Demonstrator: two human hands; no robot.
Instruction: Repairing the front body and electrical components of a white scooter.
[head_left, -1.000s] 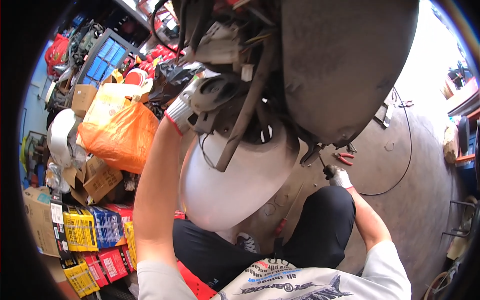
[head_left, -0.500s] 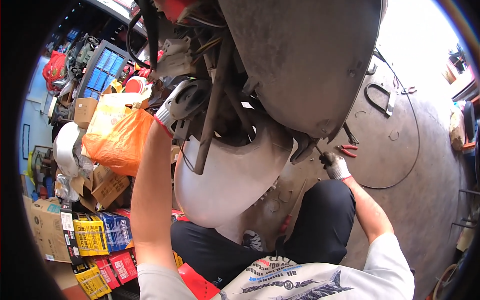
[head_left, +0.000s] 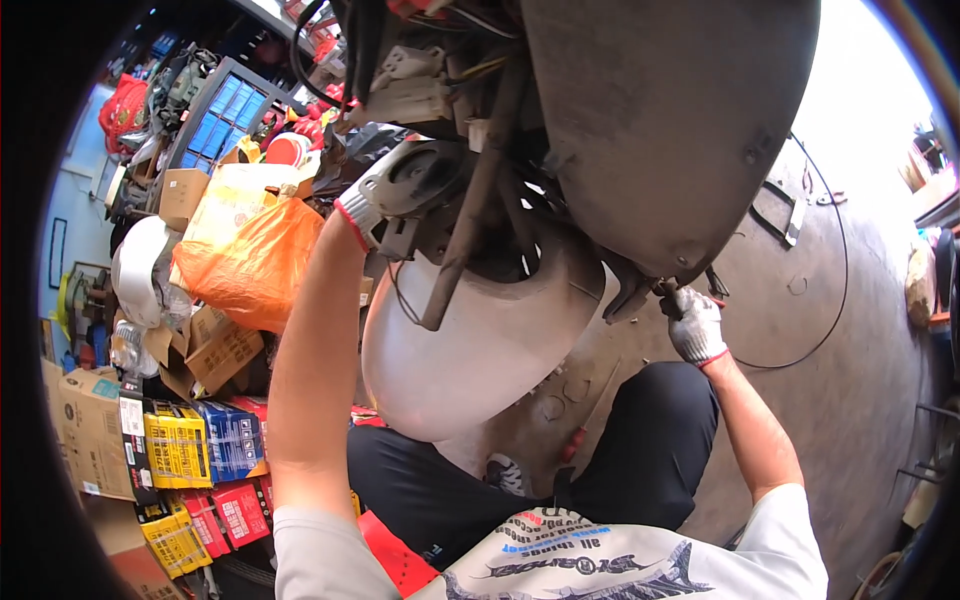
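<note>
In front of me is a partly stripped scooter front with a pale silver mudguard (head_left: 475,345) below and a large grey-brown panel (head_left: 665,130) at upper right. My left hand (head_left: 362,212), in a white knit glove with a red cuff, is beside the round black horn (head_left: 425,175); its fingers are hidden behind that area. A bare metal tube (head_left: 465,230) slants down in front of the mudguard. My right hand (head_left: 695,325), gloved alike, is closed at the panel's lower tip. Something small and dark is at its fingertips, too unclear to name.
An orange plastic bag (head_left: 250,265) lies against cardboard boxes (head_left: 215,345) on the left, above stacked yellow, blue and red cartons (head_left: 180,445). On the floor at right are a black cable (head_left: 840,280) and a D-shaped dark frame (head_left: 785,212). A red-handled tool (head_left: 573,443) lies near my shoe.
My right hand has moved up against the panel's lower tip, and the thin rod at its fingers no longer shows. The scooter front sits farther right in view; my left hand stays by the horn.
</note>
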